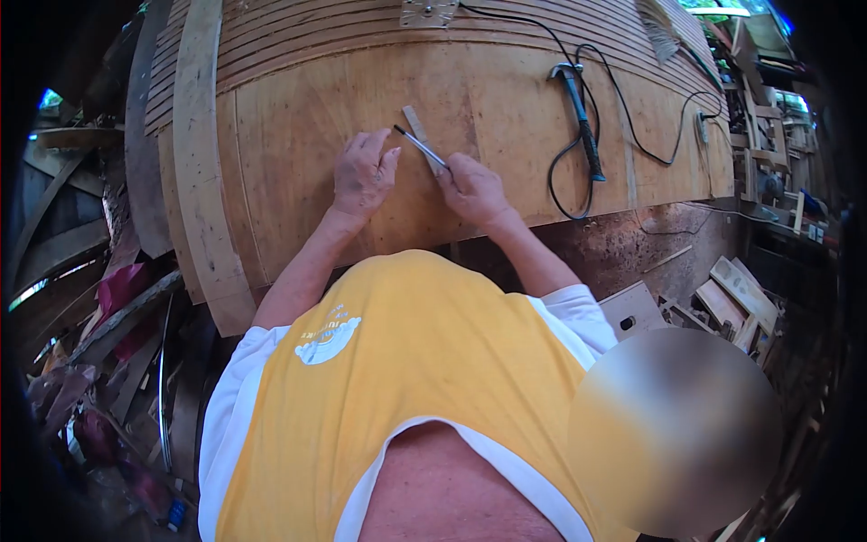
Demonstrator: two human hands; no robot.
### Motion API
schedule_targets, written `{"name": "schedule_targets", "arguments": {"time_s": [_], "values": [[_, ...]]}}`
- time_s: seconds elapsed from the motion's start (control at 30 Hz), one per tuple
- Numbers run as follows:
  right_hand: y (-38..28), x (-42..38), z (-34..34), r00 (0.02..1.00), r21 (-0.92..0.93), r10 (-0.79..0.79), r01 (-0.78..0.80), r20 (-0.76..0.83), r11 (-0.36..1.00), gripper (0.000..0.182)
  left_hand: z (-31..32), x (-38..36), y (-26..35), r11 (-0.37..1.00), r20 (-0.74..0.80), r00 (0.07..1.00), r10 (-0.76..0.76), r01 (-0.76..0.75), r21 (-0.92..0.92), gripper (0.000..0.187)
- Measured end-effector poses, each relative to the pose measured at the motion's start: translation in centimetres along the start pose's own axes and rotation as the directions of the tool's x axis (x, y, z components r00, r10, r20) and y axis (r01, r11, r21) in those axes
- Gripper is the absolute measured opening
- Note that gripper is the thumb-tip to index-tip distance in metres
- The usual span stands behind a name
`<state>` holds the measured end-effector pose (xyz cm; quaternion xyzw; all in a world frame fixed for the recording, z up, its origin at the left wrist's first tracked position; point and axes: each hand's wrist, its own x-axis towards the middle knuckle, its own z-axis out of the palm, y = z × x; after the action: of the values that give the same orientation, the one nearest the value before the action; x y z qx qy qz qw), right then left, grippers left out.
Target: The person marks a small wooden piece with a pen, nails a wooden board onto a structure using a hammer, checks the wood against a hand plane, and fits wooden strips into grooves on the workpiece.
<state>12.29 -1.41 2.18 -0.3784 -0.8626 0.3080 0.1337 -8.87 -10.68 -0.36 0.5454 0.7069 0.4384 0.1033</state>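
Observation:
My right hand [473, 188] is closed round a thin metal rod-like tool [423, 149] with a dark tip, which points up and to the left. A narrow flat strip [413, 124] lies just beside the tool, its lower end running toward my right fingers; whether they touch it I cannot tell. My left hand [365, 172] is at the left of the dark tip, fingers bent and thumb apart, with nothing visible in it. Both hands are over the near part of a wooden panel [316, 99].
A hammer [581, 117] with a dark handle lies at the right, among loops of black cable [632, 135]. A long board [200, 163] runs along the left side. Slatted wood [334, 23] covers the far part. Wood offcuts [741, 294] are piled low at the right.

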Motion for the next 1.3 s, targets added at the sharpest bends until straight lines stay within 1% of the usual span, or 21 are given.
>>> {"name": "schedule_targets", "arguments": {"time_s": [0.03, 0.13, 0.2, 0.23, 0.3, 0.43, 0.5, 0.6, 0.63, 0.7, 0.73, 0.77, 0.83, 0.9, 0.93, 0.97, 1.0, 1.07, 1.17, 1.27, 1.3], "values": [[0.1, -0.4, 0.4, 0.999, 0.077, 0.040, -0.040, -0.008, 0.996, 0.022, 0.6, 0.2, 0.3, 0.998, -0.012, 0.999, 0.043, -0.043, 0.036, 0.037], [-1.2, -1.7, 0.0, 0.997, 0.327, 0.052, -0.066, 0.050, 0.943, 0.023, 0.4, 0.9, 5.1, 0.821, 0.192, 0.939, -0.286, 0.344, -0.457, 0.057], [-2.8, -2.7, -0.4, 0.982, 0.466, 0.032, -0.116, 0.184, 0.877, 0.020, 1.4, 0.6, 5.4, 0.719, 0.279, 0.884, -0.375, 0.467, -0.515, 0.066], [-2.6, -3.1, -0.2, 0.991, 0.395, -0.051, -0.001, 0.121, 0.918, 0.019, 1.7, 0.6, 5.3, 0.660, 0.322, 0.854, -0.409, 0.520, -0.542, 0.071], [-2.1, -3.0, -0.1, 0.972, 0.220, -0.236, 0.228, 0.010, 0.948, 0.016, 1.6, 0.1, 5.6, 0.785, 0.305, 0.920, -0.248, 0.375, -0.493, 0.074], [-1.8, -1.7, -0.5, 0.980, 0.586, -0.086, -0.038, 0.182, 0.809, 0.014, 1.3, -0.3, 6.0, 0.928, 0.332, 0.942, -0.048, 0.165, -0.333, 0.077], [-0.9, -0.4, -0.2, 0.946, 0.747, -0.090, -0.187, 0.313, 0.638, 0.014, 1.6, -0.1, 5.6, 0.851, 0.304, 0.942, -0.139, 0.271, -0.450, 0.079], [1.2, 1.1, -0.7, 0.929, 0.449, -0.072, -0.107, 0.363, 0.887, 0.011, 2.0, 0.4, 5.2, 0.840, 0.152, 0.948, -0.280, 0.319, -0.440, 0.076], [1.8, 1.8, -0.7, 0.943, 0.452, -0.032, -0.129, 0.331, 0.883, 0.011, 2.0, 0.6, 5.0, 0.856, 0.079, 0.944, -0.320, 0.324, -0.403, 0.074], [2.8, 3.5, -1.0, 0.962, 0.456, 0.047, -0.170, 0.268, 0.874, 0.011, 2.1, 1.3, 3.3, 0.999, -0.060, 0.998, -0.025, 0.023, -0.043, 0.067], [3.4, 4.3, -1.3, 0.976, 0.501, 0.067, -0.164, 0.207, 0.850, 0.010, 2.2, 1.4, 2.6, 0.980, -0.081, 0.987, 0.135, -0.121, 0.159, 0.064], [3.6, 5.4, -1.6, 0.985, 0.551, 0.078, -0.150, 0.152, 0.821, 0.010, 2.5, 1.5, 3.0, 0.974, -0.079, 0.985, 0.153, -0.137, 0.180, 0.058], [6.3, 7.3, -1.3, 0.999, 0.418, 0.017, -0.030, 0.034, 0.908, 0.009, 2.9, 2.3, 3.6, 0.966, -0.012, 0.986, 0.169, -0.163, 0.199, 0.056], [8.2, 10.2, -1.5, 0.976, 0.402, 0.129, -0.191, 0.177, 0.896, 0.008, 2.2, 2.4, 3.9, 0.975, 0.076, 0.988, 0.136, -0.147, 0.167, 0.065], [11.5, 11.6, -0.3, 0.985, 0.442, 0.059, -0.127, 0.164, 0.888, 0.009, 3.2, 1.3, 3.3, 0.974, 0.006, 0.992, 0.124, -0.123, 0.192, 0.071], [11.4, 12.6, -0.1, 0.985, 0.489, 0.052, -0.128, 0.166, 0.863, 0.010, 3.1, 1.3, 3.5, 0.964, 0.064, 0.994, 0.086, -0.099, 0.248, 0.079], [9.0, 12.9, -0.9, 0.955, 0.627, 0.133, -0.274, 0.264, 0.730, 0.011, 3.1, 1.1, 3.3, 0.960, 0.071, 0.996, 0.062, -0.079, 0.267, 0.081], [6.2, 13.8, -1.5, 0.957, 0.670, 0.005, -0.207, 0.291, 0.713, 0.010, 2.9, 0.6, 3.1, 0.960, 0.063, 0.997, 0.043, -0.059, 0.275, 0.083], [5.9, 15.1, -1.5, 0.943, 0.621, -0.010, -0.210, 0.331, 0.755, 0.003, 2.9, 1.0, 3.5, 0.960, 0.054, 0.997, 0.049, -0.062, 0.273, 0.086], [7.4, 15.6, 0.5, 0.966, 0.590, -0.149, -0.005, 0.211, 0.807, 0.005, 2.5, 0.9, 3.6, 0.967, 0.109, 0.994, 0.014, -0.041, 0.251, 0.089], [7.7, 15.8, 0.5, 0.949, 0.617, -0.111, -0.102, 0.297, 0.780, 0.008, 2.5, 1.1, 3.2, 0.980, 0.136, 0.991, 0.010, -0.037, 0.195, 0.091]]}}
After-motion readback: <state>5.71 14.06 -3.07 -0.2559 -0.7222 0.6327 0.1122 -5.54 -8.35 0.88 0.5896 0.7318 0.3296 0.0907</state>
